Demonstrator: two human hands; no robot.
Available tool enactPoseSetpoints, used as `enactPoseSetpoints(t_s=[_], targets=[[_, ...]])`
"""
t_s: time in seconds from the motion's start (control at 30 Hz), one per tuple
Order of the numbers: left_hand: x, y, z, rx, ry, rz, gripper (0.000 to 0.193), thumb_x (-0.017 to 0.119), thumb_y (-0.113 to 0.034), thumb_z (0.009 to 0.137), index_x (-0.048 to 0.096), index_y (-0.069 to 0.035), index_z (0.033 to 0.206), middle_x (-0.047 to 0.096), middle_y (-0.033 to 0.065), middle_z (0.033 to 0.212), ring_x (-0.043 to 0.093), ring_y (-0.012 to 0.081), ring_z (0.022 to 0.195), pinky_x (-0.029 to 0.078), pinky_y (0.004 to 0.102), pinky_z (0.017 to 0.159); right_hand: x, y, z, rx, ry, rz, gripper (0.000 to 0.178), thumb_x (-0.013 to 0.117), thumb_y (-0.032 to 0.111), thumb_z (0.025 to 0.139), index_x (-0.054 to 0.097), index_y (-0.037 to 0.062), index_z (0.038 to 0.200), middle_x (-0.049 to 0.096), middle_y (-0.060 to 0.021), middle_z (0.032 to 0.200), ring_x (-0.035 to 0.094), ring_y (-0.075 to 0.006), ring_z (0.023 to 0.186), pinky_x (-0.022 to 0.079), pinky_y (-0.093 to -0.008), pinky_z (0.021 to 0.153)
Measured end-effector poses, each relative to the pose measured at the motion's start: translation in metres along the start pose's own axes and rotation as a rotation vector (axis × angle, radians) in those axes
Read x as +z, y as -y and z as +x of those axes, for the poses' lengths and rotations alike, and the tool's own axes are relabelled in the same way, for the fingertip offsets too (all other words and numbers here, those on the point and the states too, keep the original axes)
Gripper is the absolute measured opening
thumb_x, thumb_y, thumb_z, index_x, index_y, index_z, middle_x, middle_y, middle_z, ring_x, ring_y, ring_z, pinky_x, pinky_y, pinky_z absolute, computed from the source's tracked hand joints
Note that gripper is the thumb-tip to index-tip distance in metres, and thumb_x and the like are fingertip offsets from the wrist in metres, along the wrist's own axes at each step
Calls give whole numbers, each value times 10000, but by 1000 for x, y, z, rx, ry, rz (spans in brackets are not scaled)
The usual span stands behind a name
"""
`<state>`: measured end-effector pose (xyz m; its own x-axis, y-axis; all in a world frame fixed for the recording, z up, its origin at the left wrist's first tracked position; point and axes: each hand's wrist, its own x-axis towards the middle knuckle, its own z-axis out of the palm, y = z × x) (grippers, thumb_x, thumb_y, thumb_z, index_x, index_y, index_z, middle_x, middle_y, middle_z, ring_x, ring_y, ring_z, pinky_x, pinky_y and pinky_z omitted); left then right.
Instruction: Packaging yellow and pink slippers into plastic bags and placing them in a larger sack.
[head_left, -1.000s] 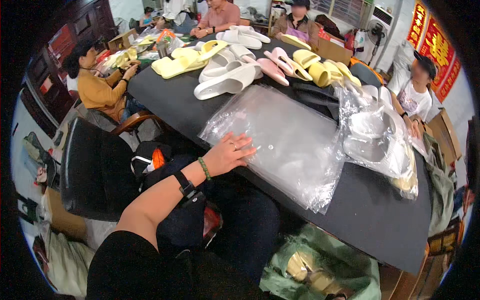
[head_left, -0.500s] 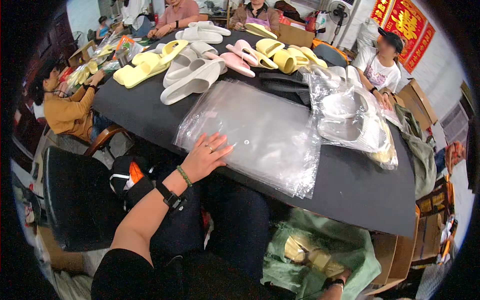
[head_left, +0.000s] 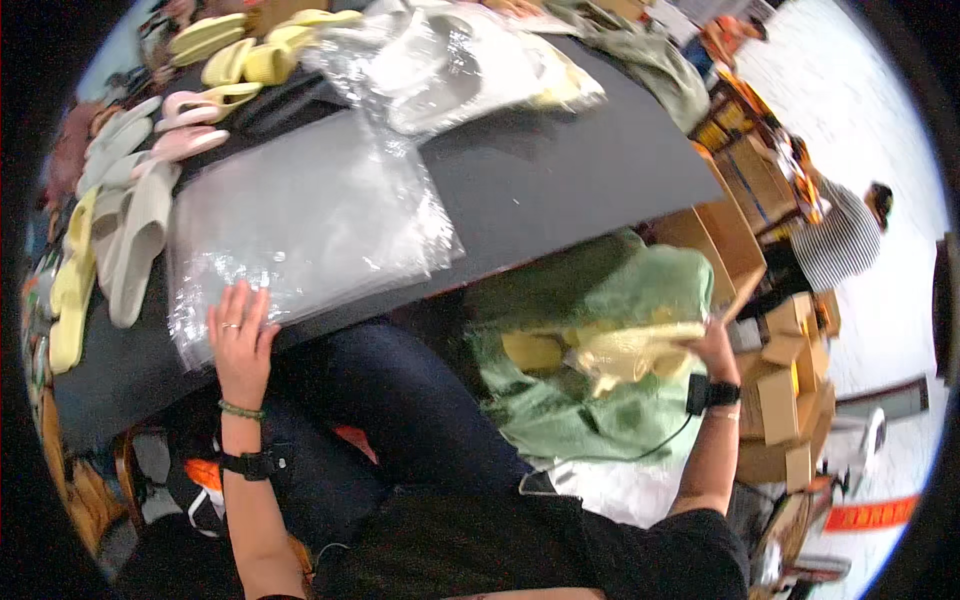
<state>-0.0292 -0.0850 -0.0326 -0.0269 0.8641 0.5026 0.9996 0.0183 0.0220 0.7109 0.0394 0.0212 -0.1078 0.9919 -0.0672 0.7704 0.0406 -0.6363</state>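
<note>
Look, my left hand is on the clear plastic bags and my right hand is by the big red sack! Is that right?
Not quite: the big sack is green, as the head view shows. Your left hand is on the clear plastic bags and your right hand is by the sack.

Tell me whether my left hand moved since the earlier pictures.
No: judged against the clear bags, the left hand keeps the same place on their near edge.

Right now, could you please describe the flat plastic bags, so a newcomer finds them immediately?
Start from the big black table and follow its near edge to the left hand. Partly beneath that hand lies a stack of clear plastic bags. It lies flat, whereas the filled bags beyond it bulge.
</note>
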Motion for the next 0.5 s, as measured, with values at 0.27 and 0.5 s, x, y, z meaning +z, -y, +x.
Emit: enactPoseSetpoints(t_s=[0.27,0.5], targets=[[5,-2,0,60,-55,-28,450,591,-316,943,565,-168,1367,453,88,1486,393,303,1383,263,528,1134,-94,196,-13,-172,-124,223,487,739,-14,709,610,-49,1177,706,-64,1055,651,-135,949,513,-280,852],[2,-3,-3,-4,-43,-53,477,632,-280,908,559,-185,1369,460,87,1476,391,313,1378,253,529,1136,-113,306,81,-311,-322,642,269,608,111,950,603,40,1210,647,-78,1105,623,-171,993,535,-299,815]])
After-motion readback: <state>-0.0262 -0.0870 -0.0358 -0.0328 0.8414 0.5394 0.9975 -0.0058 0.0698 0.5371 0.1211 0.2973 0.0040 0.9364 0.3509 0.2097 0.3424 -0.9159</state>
